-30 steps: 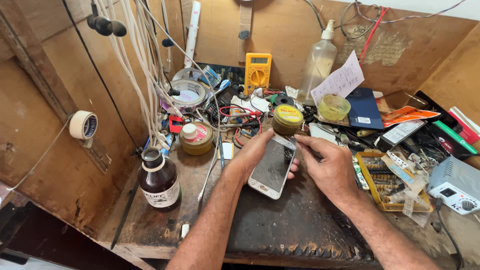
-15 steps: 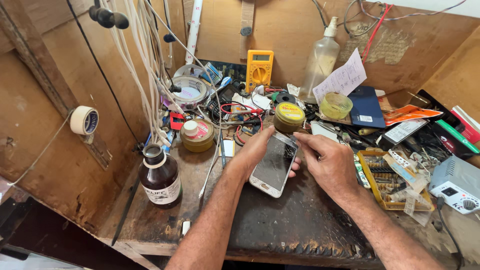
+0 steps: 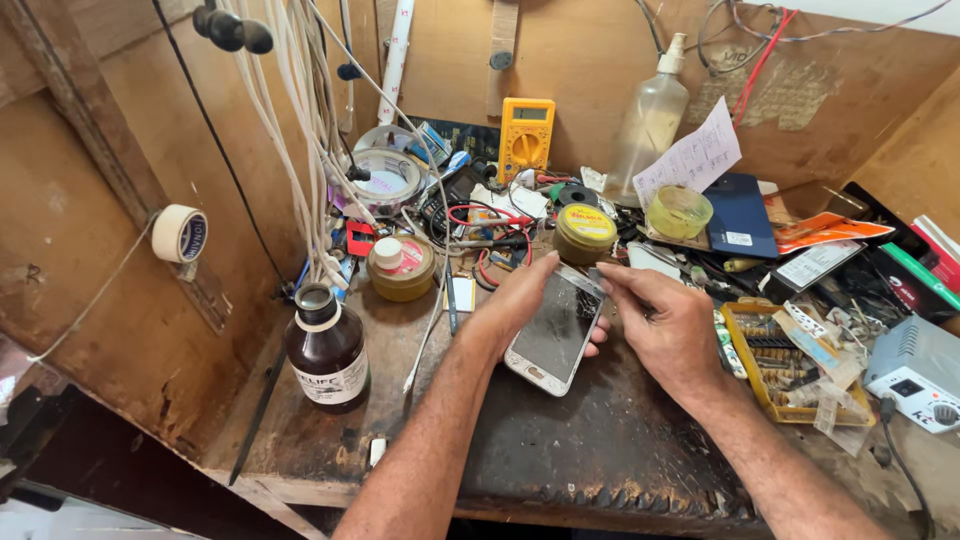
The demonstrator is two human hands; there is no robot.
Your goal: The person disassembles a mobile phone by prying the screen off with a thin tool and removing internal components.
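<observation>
While the left hand clamps its grip around the cracked phone above the desk, the right hand pinches its top edge; prying likely proceeds, demanding gentle leverage.

A worn wooden counter with a dark, scuffed top sits boxed in by brown plywood walls at the back and both sides. White cables hang down the left back corner. Even daylight falls across everything.
</observation>
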